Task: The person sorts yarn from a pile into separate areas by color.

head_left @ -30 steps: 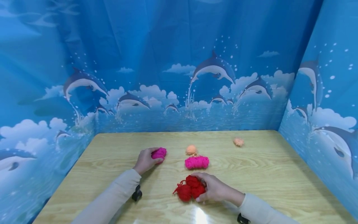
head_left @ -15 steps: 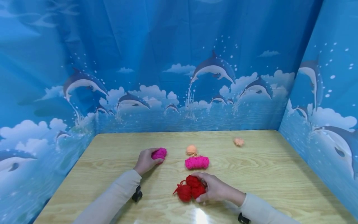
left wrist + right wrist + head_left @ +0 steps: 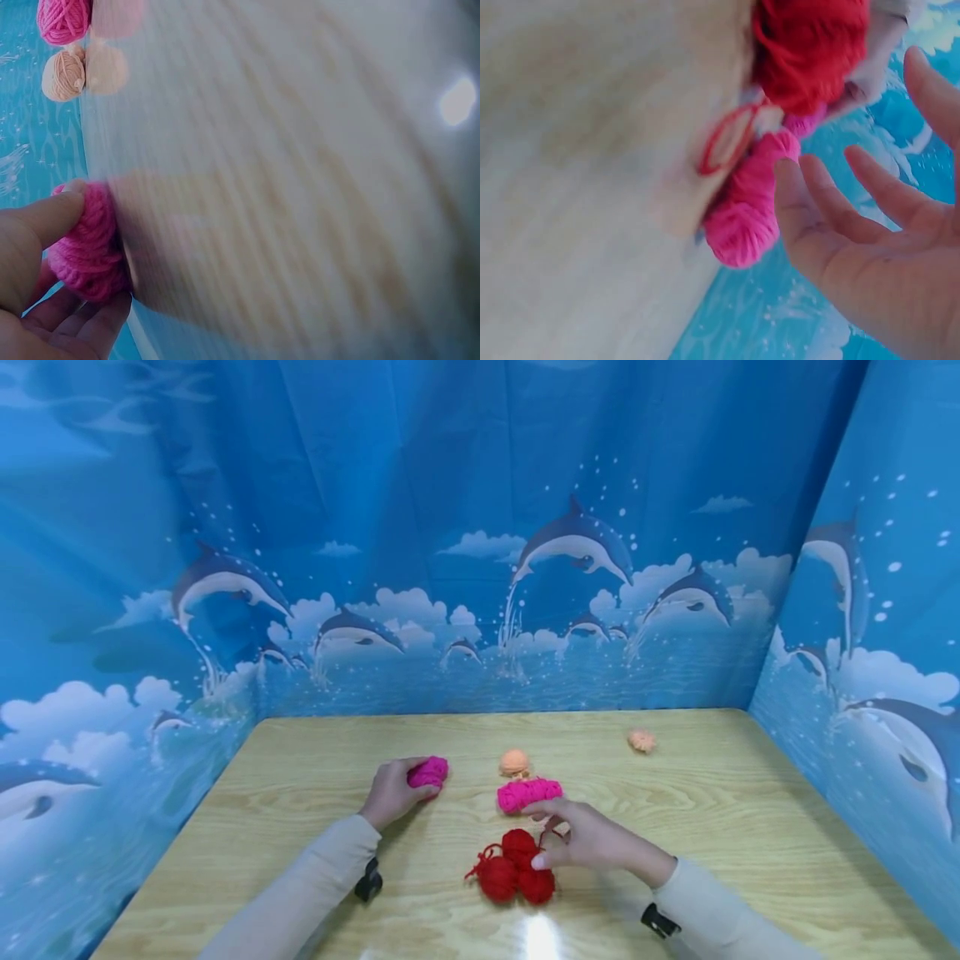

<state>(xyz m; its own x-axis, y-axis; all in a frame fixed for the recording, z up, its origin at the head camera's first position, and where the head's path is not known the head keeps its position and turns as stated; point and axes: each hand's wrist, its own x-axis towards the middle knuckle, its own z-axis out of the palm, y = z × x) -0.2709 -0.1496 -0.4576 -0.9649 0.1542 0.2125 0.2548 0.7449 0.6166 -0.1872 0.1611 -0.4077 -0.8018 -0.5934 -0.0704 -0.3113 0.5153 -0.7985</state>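
3 red yarn balls (image 3: 516, 868), 2 pink skeins (image 3: 528, 793) – peach balls (image 3: 513, 762), blue dolphin-print backdrop (image 3: 480, 527)

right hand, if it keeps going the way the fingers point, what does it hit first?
The right hand is open, fingers pointing away from the person toward the pink yarn skein. That skein is first in line; the fingertips look at or nearly on it already. The orange yarn ball lies beyond.

The wooden table (image 3: 315, 793) bears 2 pink, 2 peach and 3 red yarn balls.
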